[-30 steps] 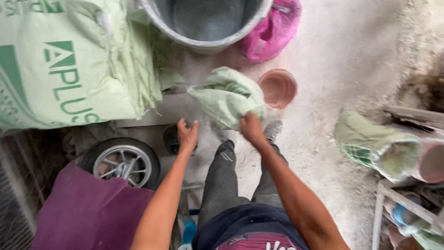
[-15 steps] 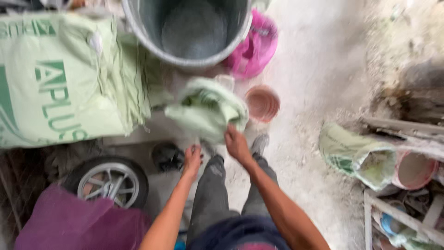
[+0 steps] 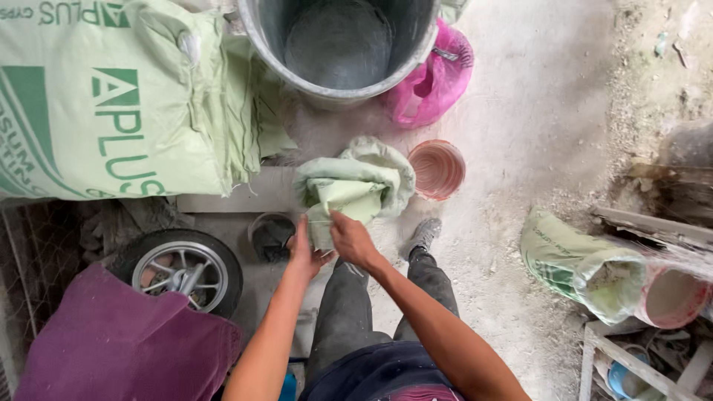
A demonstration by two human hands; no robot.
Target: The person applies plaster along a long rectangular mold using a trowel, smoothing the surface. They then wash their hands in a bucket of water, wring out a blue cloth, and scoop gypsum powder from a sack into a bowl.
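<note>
In the head view, a pale green sack [image 3: 355,189] is held low in front of the person's legs, above the dusty ground and just below a large grey bucket [image 3: 338,52]. Its folded lower edge is gripped from both sides. The left hand [image 3: 304,249] is pressed against the sack's bottom left corner, fingers closed on the fabric. The right hand [image 3: 351,239] is clamped on the lower middle fold, thumb and fingers pinched together over the material.

A small reddish bowl [image 3: 436,168] is seen just right of the sack. A pink plastic bag [image 3: 434,82] lies beside the bucket. A big printed green sack [image 3: 104,96] fills the upper left. A wheel [image 3: 182,269] and a purple cloth [image 3: 111,345] are seen at lower left. Another open green sack [image 3: 583,263] lies on its side at right.
</note>
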